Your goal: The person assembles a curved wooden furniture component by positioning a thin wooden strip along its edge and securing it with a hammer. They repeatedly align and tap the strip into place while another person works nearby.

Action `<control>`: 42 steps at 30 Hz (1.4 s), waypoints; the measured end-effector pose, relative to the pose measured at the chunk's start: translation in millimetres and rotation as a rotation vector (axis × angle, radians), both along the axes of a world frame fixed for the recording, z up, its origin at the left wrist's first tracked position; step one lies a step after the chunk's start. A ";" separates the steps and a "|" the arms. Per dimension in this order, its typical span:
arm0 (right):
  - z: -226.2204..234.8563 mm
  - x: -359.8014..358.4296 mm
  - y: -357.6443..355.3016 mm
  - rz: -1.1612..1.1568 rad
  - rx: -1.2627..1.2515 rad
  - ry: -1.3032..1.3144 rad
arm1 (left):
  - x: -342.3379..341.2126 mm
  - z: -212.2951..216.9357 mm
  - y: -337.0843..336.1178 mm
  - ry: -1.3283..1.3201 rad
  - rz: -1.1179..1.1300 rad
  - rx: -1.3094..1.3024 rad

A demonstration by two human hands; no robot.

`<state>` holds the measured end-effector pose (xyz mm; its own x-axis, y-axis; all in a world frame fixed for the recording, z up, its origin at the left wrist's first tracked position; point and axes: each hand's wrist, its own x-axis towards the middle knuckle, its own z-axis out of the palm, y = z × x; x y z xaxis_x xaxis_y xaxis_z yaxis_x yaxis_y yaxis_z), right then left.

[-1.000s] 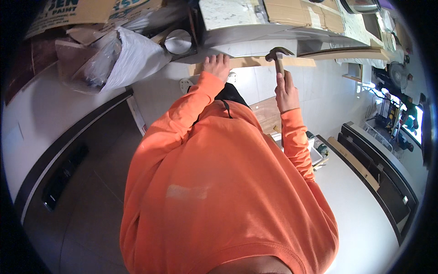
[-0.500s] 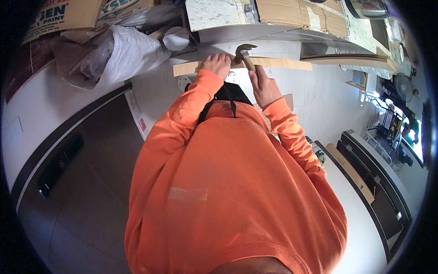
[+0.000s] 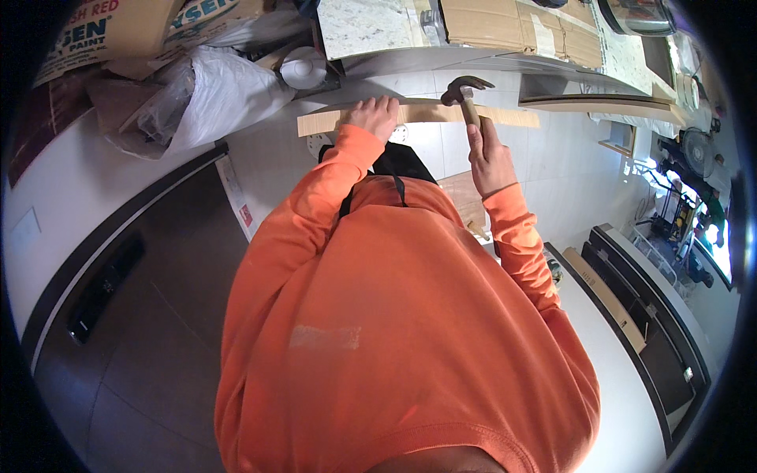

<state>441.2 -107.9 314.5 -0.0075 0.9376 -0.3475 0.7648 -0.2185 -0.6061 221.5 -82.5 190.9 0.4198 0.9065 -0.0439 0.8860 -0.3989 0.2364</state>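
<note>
A long, pale wooden board [image 3: 319,123] runs crosswise in front of me, its edge facing up. My left hand [image 3: 374,120] is closed over the board left of its middle, with the fingers curled over the far side. In my right hand [image 3: 492,164] is a claw hammer [image 3: 468,101], gripped by its wooden handle. The hammer's metal head is raised above the board, to the right of my left hand and apart from it. Whether a nail is at the left fingers cannot be made out.
Beyond the board stands a worktop [image 3: 363,27] with flattened cardboard [image 3: 520,31] on it. A white plastic bag [image 3: 229,91] and a white round container [image 3: 303,68] are at the far left. A dark door panel [image 3: 150,315] is at my left, a white surface [image 3: 607,347] at my right.
My right hand and the hammer have moved to the right, away from my left hand. The left hand stays on the board with its fingers slightly shifted.
</note>
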 end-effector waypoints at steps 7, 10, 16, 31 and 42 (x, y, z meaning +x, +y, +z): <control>-3.2 20.6 0.8 -0.026 -0.014 0.012 | -0.4 -2.3 -3.4 -0.037 0.000 -0.003; -9.3 27.0 0.5 0.029 -0.022 -0.135 | -0.7 -1.6 -4.5 -0.020 -0.005 0.005; -4.4 51.2 0.3 -0.159 -0.029 0.018 | 6.3 4.7 -7.7 0.014 0.013 -0.032; -2.4 66.5 -14.3 -0.109 -0.007 0.054 | 111.6 0.2 16.2 -0.037 -0.108 -0.099; 0.1 72.4 0.7 -0.043 0.018 0.023 | 110.4 0.9 14.3 -0.074 -0.073 -0.060</control>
<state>513.6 -107.2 314.6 0.0250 0.9434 -0.3307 0.7410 -0.2395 -0.6273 331.9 -68.2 191.8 0.4884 0.8703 -0.0633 0.8344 -0.4446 0.3257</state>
